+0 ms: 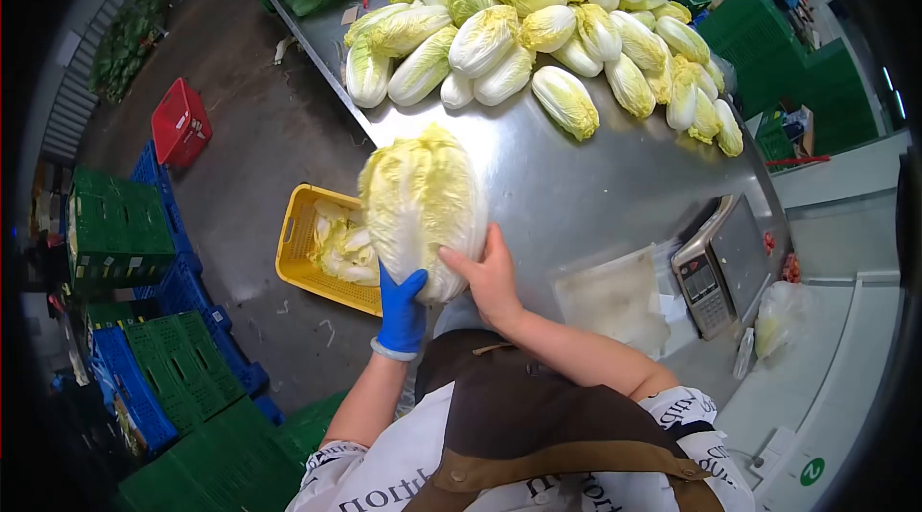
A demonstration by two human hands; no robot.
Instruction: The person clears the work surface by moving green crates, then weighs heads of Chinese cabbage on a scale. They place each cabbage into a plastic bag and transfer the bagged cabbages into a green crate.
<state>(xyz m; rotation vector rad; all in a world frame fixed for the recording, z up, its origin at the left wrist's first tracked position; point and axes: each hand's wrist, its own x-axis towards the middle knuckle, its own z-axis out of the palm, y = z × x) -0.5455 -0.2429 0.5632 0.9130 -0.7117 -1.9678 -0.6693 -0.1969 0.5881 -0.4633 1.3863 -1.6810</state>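
A large napa cabbage [424,205] is held up between my two hands, its leafy yellow end pointing away from me. My left hand [402,315], in a blue glove, grips its lower left side. My bare right hand [488,280] holds the lower right side, the thumb lying across the leaves. Below and to the left, a yellow basket [331,292] on the floor holds loose cabbage leaves [344,245]. Beyond the held cabbage, many napa cabbages [485,41] are piled on the metal table [615,195].
On the table's right side stand a scale [711,272] and flat sheets [615,301]. A clear bag [780,318] lies near the scale. Green crates [117,224] and blue crates line the left side. A red basket [181,125] stands on the floor.
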